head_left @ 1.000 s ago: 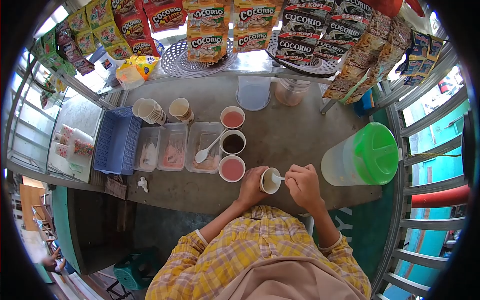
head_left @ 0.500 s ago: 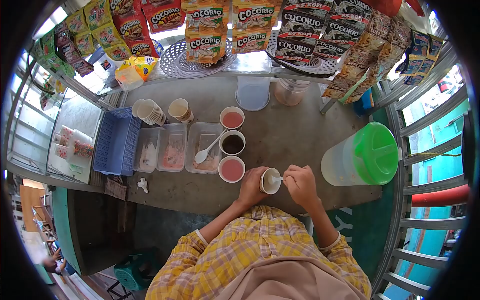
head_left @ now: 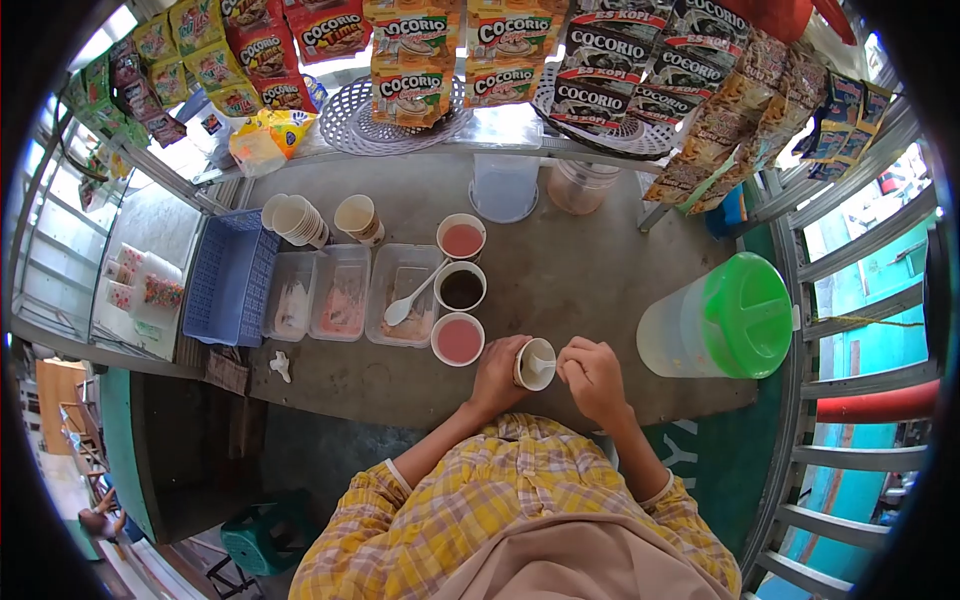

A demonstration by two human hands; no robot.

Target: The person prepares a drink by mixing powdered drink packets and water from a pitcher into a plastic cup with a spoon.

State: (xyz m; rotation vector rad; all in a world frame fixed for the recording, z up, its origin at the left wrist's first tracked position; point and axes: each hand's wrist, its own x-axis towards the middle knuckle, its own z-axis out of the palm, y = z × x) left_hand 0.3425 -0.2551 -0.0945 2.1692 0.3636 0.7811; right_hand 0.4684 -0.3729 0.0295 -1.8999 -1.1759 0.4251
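Observation:
My left hand [head_left: 496, 374] is wrapped round a paper cup [head_left: 531, 377] with a pale, whitish content, near the front edge of the table. A white spoon [head_left: 543, 366] dips into that cup, and my right hand [head_left: 594, 379] pinches its handle. Just beyond my left hand stands a cup of pink drink [head_left: 459, 342]. Behind it, in a row, are a cup of dark drink [head_left: 461, 288] and another pink one [head_left: 461, 240].
Left of the cups sit clear tubs of powder [head_left: 339, 300], one with a spoon [head_left: 402, 308], and a blue basket [head_left: 222, 290]. Stacked paper cups [head_left: 298, 220] stand behind. A green-lidded jug [head_left: 690, 318] is at right. Sachet strips [head_left: 412, 70] hang above the far edge.
The spoon's head has shifted within the cup, and my right hand has turned slightly. My left hand keeps its hold on the cup. The whole view has moved a little.

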